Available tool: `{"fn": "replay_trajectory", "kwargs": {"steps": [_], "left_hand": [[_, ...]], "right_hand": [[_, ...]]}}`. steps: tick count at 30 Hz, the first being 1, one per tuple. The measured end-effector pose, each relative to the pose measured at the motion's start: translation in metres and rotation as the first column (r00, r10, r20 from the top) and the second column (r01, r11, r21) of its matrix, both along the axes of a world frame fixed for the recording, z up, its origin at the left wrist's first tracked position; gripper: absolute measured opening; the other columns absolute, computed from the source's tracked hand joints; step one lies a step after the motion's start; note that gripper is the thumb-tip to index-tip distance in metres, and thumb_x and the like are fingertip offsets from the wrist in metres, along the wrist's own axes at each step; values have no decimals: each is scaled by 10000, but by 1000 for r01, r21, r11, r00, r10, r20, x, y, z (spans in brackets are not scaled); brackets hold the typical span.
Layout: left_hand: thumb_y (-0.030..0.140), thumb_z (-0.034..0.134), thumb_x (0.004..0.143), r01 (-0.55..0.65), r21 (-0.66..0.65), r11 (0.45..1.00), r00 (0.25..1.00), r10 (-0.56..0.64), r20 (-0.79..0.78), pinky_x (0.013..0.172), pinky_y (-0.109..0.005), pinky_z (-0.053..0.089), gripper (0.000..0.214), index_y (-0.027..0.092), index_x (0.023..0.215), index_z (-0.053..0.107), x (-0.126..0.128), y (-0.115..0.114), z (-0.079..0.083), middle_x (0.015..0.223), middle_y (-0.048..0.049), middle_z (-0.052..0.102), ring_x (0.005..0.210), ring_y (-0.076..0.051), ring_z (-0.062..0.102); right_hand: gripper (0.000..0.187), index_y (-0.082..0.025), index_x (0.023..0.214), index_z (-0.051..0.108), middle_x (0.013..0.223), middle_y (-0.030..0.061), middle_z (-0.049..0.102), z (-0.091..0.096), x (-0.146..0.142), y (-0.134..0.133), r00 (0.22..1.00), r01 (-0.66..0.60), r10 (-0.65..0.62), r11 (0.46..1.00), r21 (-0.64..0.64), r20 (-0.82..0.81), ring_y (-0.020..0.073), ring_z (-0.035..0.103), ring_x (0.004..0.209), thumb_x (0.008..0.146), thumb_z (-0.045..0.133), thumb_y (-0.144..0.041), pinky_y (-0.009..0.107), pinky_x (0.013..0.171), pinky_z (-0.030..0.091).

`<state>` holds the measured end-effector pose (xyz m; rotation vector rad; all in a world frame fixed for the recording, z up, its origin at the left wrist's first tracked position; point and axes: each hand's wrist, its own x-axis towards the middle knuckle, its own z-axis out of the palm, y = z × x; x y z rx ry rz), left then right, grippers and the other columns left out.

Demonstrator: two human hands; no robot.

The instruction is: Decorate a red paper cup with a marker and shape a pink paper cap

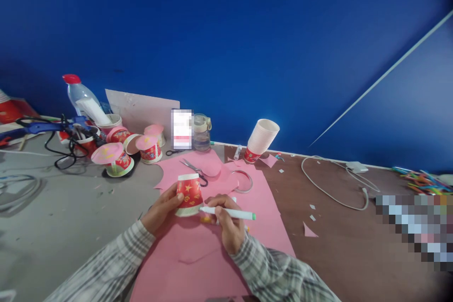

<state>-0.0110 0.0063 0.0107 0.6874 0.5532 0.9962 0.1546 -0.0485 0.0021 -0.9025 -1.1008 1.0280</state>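
Observation:
My left hand (163, 211) is closed round a red paper cup (190, 193) with yellow stars, held upside down with its rim low. In my right hand (230, 229) is a white marker (233, 213) with a green end, its tip at the cup's pale lower band. Whether the tip touches the cup I cannot tell. Both hands are above a large pink paper sheet (198, 273). Just beyond the cup lie scissors (194, 168) and a pink paper circle (211, 168). A roll of tape (244, 182) rests to the right of them.
Several decorated cups with pink brims (150, 150) stand at the left, near a clear bottle (83, 96) with a red cap. A leaning stack of paper cups (262, 137) is at the wall. A white cable (329, 193) and paper scraps (309, 230) lie on the right.

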Motion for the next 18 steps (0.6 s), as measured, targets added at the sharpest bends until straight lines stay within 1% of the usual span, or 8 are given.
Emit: {"fn": "replay_trajectory", "kwargs": {"steps": [3,5,10,15,18], "left_hand": [[161,635,647,-7,13,1000,1000,7,-11,569,-399,482,376,151,1021,604,0,0,-1,763,-133,718,656,-320,629],[169,632,650,1,17,1000,1000,-1,-21,559,-397,480,386,149,1033,595,0,0,-1,761,-135,715,657,-323,626],[177,635,645,-2,21,1000,999,3,-35,570,-408,481,393,142,1035,594,0,0,-1,763,-142,713,692,-339,621],[157,629,651,9,25,1000,1000,-8,-14,622,-421,480,381,144,1031,598,1,0,0,823,-152,712,762,-353,613],[162,627,654,6,29,1000,1000,-5,-13,624,-424,480,390,140,1042,592,1,-1,0,810,-151,715,745,-349,618]], "right_hand": [[156,-183,757,668,649,30,622,2,-1,-1,999,-49,49,999,17,20,159,517,451,759,555,-291,267,433,459],[151,-180,763,668,643,34,630,3,-1,-1,997,-62,61,997,39,50,164,524,458,764,550,-275,268,437,452],[134,-184,750,668,615,25,626,3,-1,-1,996,-34,30,998,49,85,166,529,459,758,554,-253,260,438,425],[154,-179,770,661,584,7,596,-2,0,0,999,27,-27,1000,-8,21,149,505,430,780,536,-268,239,411,408],[156,-172,766,664,591,17,608,-1,0,0,1000,-4,4,1000,1,11,152,513,436,773,545,-273,242,418,412]]}}
